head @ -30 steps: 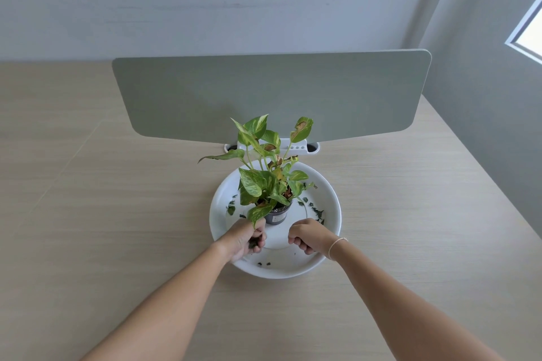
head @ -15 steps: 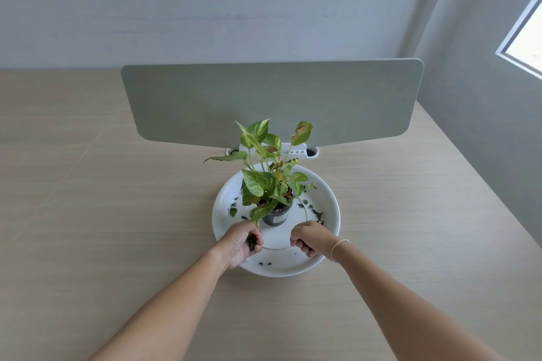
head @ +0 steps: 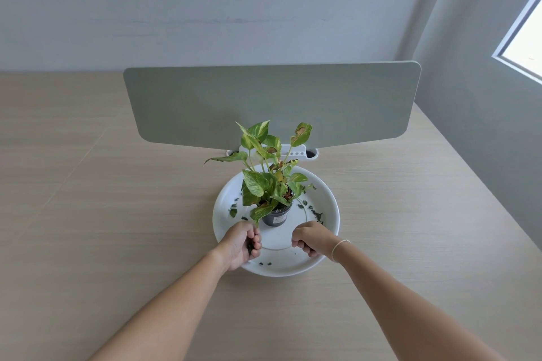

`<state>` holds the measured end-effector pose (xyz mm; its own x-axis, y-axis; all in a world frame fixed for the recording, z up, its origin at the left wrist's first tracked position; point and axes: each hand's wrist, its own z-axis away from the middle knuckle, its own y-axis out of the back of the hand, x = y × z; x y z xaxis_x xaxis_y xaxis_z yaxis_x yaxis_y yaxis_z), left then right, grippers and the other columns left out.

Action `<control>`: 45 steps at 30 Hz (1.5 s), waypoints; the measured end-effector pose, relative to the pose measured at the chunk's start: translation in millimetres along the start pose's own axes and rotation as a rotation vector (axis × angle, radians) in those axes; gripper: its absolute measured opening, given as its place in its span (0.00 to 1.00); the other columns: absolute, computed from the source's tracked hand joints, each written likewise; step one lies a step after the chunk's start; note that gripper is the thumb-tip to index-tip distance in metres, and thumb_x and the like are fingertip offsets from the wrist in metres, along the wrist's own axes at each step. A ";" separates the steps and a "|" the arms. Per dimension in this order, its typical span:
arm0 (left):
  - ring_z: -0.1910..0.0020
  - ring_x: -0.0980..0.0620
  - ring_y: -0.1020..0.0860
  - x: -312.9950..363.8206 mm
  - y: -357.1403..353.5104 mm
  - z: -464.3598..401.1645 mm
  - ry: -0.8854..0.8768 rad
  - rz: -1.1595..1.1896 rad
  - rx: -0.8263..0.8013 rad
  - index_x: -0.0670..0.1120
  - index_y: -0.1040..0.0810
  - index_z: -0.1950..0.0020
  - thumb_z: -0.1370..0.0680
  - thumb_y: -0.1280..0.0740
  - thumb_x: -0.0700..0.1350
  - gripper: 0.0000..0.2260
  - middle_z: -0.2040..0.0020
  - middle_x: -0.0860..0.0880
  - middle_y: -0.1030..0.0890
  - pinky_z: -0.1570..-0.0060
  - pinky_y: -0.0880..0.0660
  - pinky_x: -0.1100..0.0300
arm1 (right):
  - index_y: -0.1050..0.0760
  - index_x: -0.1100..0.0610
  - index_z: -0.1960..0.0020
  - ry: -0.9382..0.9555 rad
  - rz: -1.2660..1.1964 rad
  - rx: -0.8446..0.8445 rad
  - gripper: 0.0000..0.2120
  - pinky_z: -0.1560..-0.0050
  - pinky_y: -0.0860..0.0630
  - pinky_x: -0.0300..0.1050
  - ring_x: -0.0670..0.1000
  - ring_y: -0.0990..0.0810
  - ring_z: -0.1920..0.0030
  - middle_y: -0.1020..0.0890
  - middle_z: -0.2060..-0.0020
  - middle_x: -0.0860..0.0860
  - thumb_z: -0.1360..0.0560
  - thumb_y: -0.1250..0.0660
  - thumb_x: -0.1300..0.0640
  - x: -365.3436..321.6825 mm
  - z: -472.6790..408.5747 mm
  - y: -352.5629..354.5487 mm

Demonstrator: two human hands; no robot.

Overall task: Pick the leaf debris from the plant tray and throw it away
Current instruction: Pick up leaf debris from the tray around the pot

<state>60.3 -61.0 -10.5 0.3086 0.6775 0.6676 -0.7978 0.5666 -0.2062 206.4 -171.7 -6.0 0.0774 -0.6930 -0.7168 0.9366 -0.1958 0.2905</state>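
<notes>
Head view: at lower centre of the frame, a person's two hands work over a round white plant tray (head: 328,208) that sits on a pale wood-grain desk (head: 117,214) and holds a small potted pothos (head: 267,184) in a dark pot. The left hand (head: 242,245), over the tray's lower-left rim, is curled round a small clump of dark leaf debris (head: 249,247) that shows between its fingers. The right hand (head: 311,239), a thin bracelet at its wrist, is curled over the tray's lower-right part; whether it pinches a scrap cannot be told. Loose debris lies in three patches: left of the pot (head: 233,209), right of it toward the rim (head: 312,211), and at the tray's bottom edge (head: 265,263). The scraps look feather-light, thin and limp, likely to crumble or cling to the smooth tray, so a fingertip pinch at each piece's edge, or a gentle gathering sweep into the palm, appears the surest hold. The plant's hanging lower leaves call for care when reaching near the pot. A grey-green desk divider (head: 269,102) fills the middle of the frame; no waste bin is in sight.
</notes>
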 end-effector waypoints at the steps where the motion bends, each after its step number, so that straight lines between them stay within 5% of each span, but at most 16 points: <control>1: 0.75 0.52 0.38 0.2 -0.5 0.8 0.005 0.002 0.002 0.45 0.36 0.68 0.36 0.49 0.33 0.07 0.77 0.50 0.34 0.79 0.39 0.67 | 0.30 0.60 0.69 0.000 0.003 0.003 0.10 0.75 0.42 0.37 0.49 0.39 0.73 0.34 0.72 0.52 0.29 0.42 0.66 0.2 0.7 0.2; 11: 0.82 0.57 0.39 2.2 -0.5 -2.7 0.027 -0.273 0.075 0.44 0.32 0.65 0.26 0.49 0.36 0.10 0.78 0.53 0.37 0.81 0.45 0.70 | 0.27 0.55 0.73 0.039 0.202 0.117 0.16 0.72 0.40 0.40 0.49 0.38 0.74 0.34 0.75 0.51 0.26 0.40 0.57 -1.8 1.6 11.6; 17: 0.78 0.54 0.43 14.0 -6.8 3.3 -0.041 -0.716 0.084 0.44 0.28 0.64 0.27 0.43 0.40 0.08 0.75 0.52 0.41 0.77 0.47 0.67 | 0.27 0.52 0.73 0.075 0.394 0.188 0.20 0.72 0.39 0.39 0.47 0.36 0.74 0.31 0.74 0.49 0.24 0.39 0.49 -0.2 3.1 20.6; 20: 0.75 0.52 0.36 11.8 -5.0 1.4 -0.145 -1.101 0.075 0.46 0.24 0.67 0.28 0.39 0.44 0.09 0.72 0.50 0.32 0.73 0.40 0.62 | 0.27 0.52 0.73 0.087 0.434 0.184 0.19 0.71 0.37 0.38 0.46 0.34 0.73 0.26 0.68 0.52 0.24 0.38 0.50 0.8 2.8 20.9; 22: 0.70 0.53 0.29 7.7 -5.8 0.4 -0.157 -1.330 0.088 0.47 0.26 0.68 0.28 0.38 0.47 0.10 0.67 0.50 0.25 0.68 0.34 0.62 | 0.26 0.52 0.73 0.091 0.439 0.184 0.19 0.71 0.36 0.38 0.47 0.33 0.72 0.24 0.64 0.54 0.25 0.38 0.50 2.2 1.4 20.4; 25: 0.71 0.54 0.34 2.1 -8.5 0.7 -0.165 -1.505 0.165 0.46 0.35 0.70 0.29 0.36 0.49 0.13 0.70 0.51 0.31 0.72 0.39 0.62 | 0.26 0.51 0.73 0.096 0.437 0.187 0.18 0.69 0.35 0.39 0.48 0.31 0.70 0.24 0.63 0.54 0.25 0.37 0.50 4.2 -0.9 20.8; 31: 0.62 0.49 0.27 -5.5 -19.2 1.6 -0.176 -1.669 0.184 0.47 0.31 0.68 0.30 0.33 0.56 0.15 0.69 0.52 0.30 0.67 0.33 0.62 | 0.26 0.51 0.73 0.097 0.442 0.184 0.18 0.70 0.35 0.39 0.48 0.32 0.71 0.25 0.66 0.54 0.25 0.37 0.50 5.0 -3.0 22.1; 37: 0.55 0.47 0.25 -11.9 -26.6 -1.3 -0.201 -1.762 0.183 0.42 0.21 0.46 0.27 0.33 0.55 0.18 0.56 0.47 0.24 0.59 0.31 0.60 | 0.26 0.51 0.73 0.088 0.449 0.185 0.18 0.70 0.35 0.40 0.47 0.32 0.72 0.26 0.69 0.52 0.25 0.37 0.50 4.8 -5.2 21.3; 43: 0.57 0.47 0.28 -10.1 -28.8 -4.9 -0.145 -1.819 0.116 0.44 0.31 0.64 0.24 0.37 0.44 0.09 0.66 0.50 0.31 0.58 0.32 0.59 | 0.26 0.51 0.74 0.072 0.451 0.182 0.18 0.72 0.37 0.39 0.47 0.33 0.74 0.29 0.74 0.49 0.26 0.37 0.51 3.8 -5.4 20.9; 45: 0.56 0.47 0.27 -10.0 -29.3 -6.1 -0.146 -1.827 0.098 0.44 0.30 0.63 0.24 0.39 0.42 0.08 0.64 0.49 0.30 0.58 0.32 0.59 | 0.26 0.51 0.74 0.066 0.446 0.185 0.18 0.72 0.37 0.39 0.47 0.34 0.74 0.30 0.75 0.49 0.26 0.37 0.51 3.8 -4.9 20.5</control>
<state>83.8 -81.5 -15.6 0.6860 -0.7268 0.0341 0.4185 0.4326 0.7986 227.6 -175.0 -5.9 0.4849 -0.6929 -0.5336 0.7311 -0.0137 0.6822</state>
